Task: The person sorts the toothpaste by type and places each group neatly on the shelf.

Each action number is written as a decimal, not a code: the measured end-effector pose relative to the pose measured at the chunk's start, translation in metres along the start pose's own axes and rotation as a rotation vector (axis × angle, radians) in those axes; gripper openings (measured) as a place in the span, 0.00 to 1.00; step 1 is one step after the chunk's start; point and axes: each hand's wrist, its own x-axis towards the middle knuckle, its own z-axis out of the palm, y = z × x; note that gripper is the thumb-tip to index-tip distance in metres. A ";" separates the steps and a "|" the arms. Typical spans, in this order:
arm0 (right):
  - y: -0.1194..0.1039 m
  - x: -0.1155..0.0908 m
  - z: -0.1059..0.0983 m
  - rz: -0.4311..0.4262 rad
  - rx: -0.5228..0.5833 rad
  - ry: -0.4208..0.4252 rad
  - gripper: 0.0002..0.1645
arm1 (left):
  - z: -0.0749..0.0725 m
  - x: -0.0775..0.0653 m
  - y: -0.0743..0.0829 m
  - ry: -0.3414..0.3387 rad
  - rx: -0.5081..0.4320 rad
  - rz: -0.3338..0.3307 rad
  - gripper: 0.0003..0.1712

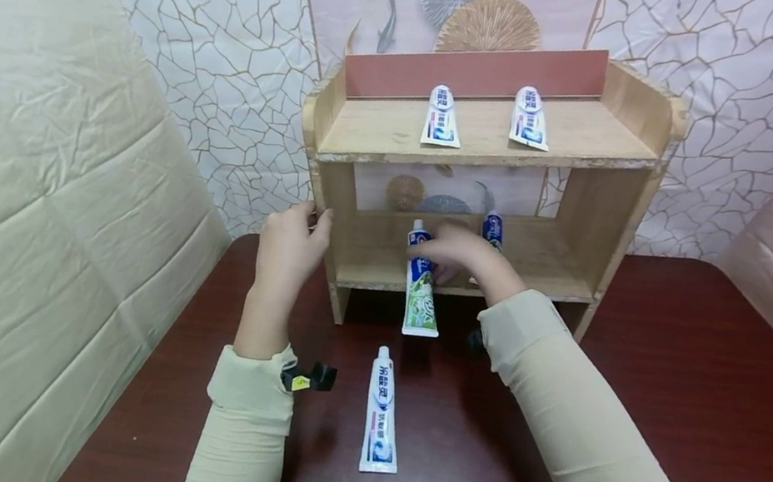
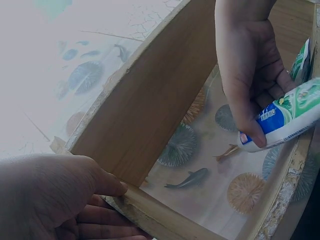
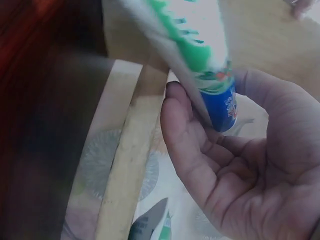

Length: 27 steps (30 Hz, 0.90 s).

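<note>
A small wooden shelf (image 1: 380, 135) stands on the dark red table. My left hand (image 1: 290, 247) grips the edge of its left side panel; in the left wrist view the thumb lies on one face, with fingers beneath. Near the lower board, my right hand (image 1: 461, 251) pinches a green, blue and white toothpaste tube (image 1: 422, 306) between thumb and fingers. This tube's cap points to the back, and its flat end juts out past the board's front edge. Behind my right hand lies another blue toothpaste tube (image 1: 492, 231) on the lower board, partly hidden.
Two white toothpaste tubes, one left (image 1: 442, 122) and one right (image 1: 530, 120), lie on the top board. Another white tube (image 1: 381, 417) rests on the table (image 1: 471, 474) in front of the shelf. A patterned wall covering (image 1: 236, 40) rises behind.
</note>
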 end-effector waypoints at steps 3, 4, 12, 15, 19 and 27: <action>-0.001 0.007 -0.001 0.037 -0.027 0.024 0.42 | 0.000 0.000 0.000 0.000 -0.002 0.000 0.18; -0.001 0.009 -0.001 0.047 -0.037 0.033 0.40 | 0.000 0.000 0.000 0.000 -0.004 -0.001 0.18; 0.008 0.022 -0.004 0.069 -0.024 0.069 0.45 | 0.000 0.001 0.000 0.011 -0.003 0.013 0.17; 0.011 0.025 -0.007 0.084 -0.014 0.069 0.43 | 0.000 0.002 0.000 0.017 0.003 0.015 0.17; 0.011 0.028 -0.012 0.096 -0.037 0.085 0.38 | 0.000 0.002 0.000 0.010 0.005 0.006 0.17; 0.013 0.035 -0.021 0.080 -0.169 0.223 0.28 | 0.002 0.000 -0.001 0.014 -0.003 0.012 0.17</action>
